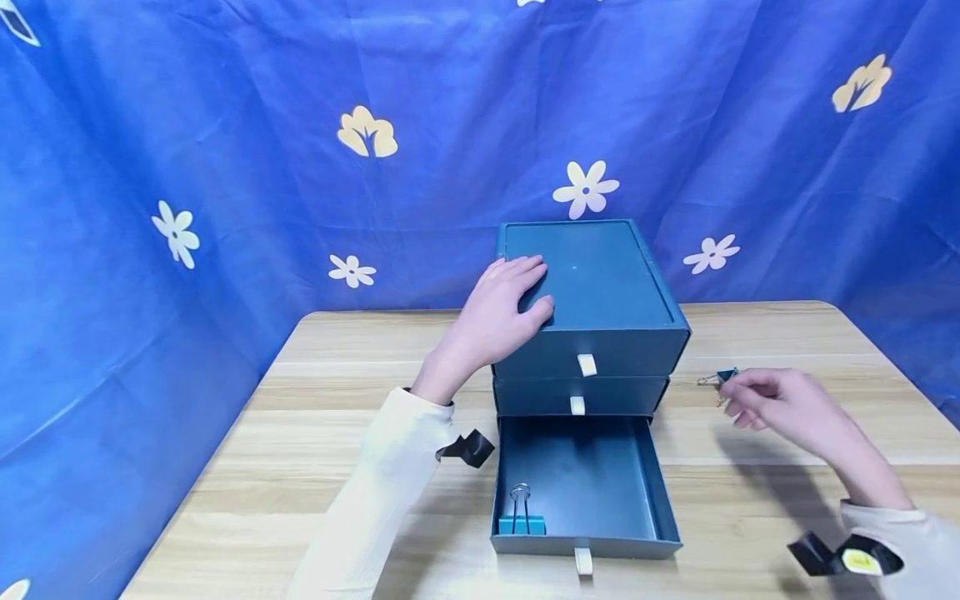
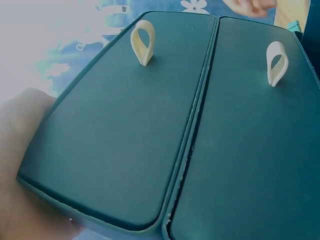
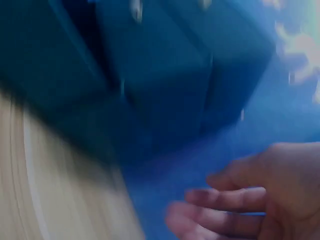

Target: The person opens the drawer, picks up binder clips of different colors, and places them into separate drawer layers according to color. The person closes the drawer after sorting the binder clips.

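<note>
A dark teal drawer box (image 1: 592, 275) stands on the table, its bottom drawer (image 1: 592, 467) pulled out. My left hand (image 1: 498, 312) rests on the left edge of the box's top, fingers spread; the left wrist view has this hand (image 2: 25, 150) at the box's side. Inside the drawer, at its front left corner, sits a teal binder clip (image 1: 522, 523) with its wire handles up. Right of the box, my right hand (image 1: 787, 408) is beside a dark binder clip (image 1: 726, 376). The right wrist view, blurred, shows the hand (image 3: 260, 195) with loosely bent fingers and nothing between them.
The two upper drawers are closed, with white pull tabs (image 1: 587, 364) on their fronts. A wood-grain table (image 1: 315, 450) lies under everything. Blue patterned cloth (image 1: 450, 150) hangs behind the table and at its sides.
</note>
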Motion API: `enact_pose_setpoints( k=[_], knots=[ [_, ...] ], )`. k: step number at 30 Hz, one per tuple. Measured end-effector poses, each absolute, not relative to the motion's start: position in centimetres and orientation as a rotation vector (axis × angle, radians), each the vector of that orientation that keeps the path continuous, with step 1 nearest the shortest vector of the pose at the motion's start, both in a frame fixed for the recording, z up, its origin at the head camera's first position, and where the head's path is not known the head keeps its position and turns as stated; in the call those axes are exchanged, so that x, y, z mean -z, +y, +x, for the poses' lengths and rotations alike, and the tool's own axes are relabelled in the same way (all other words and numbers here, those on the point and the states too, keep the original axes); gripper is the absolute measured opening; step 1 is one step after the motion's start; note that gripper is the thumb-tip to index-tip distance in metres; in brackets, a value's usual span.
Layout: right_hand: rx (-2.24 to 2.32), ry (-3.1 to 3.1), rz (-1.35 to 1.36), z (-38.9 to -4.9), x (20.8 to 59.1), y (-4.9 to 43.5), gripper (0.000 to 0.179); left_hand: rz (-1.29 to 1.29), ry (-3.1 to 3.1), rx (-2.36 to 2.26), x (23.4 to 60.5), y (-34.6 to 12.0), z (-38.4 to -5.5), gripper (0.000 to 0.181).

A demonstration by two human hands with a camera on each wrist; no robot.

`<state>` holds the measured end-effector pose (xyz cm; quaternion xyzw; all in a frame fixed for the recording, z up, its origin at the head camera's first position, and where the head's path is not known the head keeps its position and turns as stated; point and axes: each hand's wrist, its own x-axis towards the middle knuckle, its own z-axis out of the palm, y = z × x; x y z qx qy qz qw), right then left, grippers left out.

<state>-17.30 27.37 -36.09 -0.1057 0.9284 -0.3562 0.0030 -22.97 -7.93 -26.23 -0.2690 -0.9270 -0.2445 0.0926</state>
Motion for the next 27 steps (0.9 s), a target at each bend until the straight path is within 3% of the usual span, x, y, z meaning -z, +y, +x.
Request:
enact_pose_setpoints(
  k=[4,11,27],
  knots=[
    [0.896,3.118,-0.091,-18.2,37.1,30.6,0.034,-0.802,-2.751,0.72,26.2,-7.9,-23.0,0.055],
    [0.866,3.361,0.138,-19.0,38.8,32.9,0.022,-0.796,-2.749,0.713,26.2,-8.0,-23.1,0.054],
    [0.873,3.332,0.077,-20.3,42.0,33.7,0.038,-0.807,-2.742,0.731,26.4,-7.9,-23.3,0.054]
  ],
)
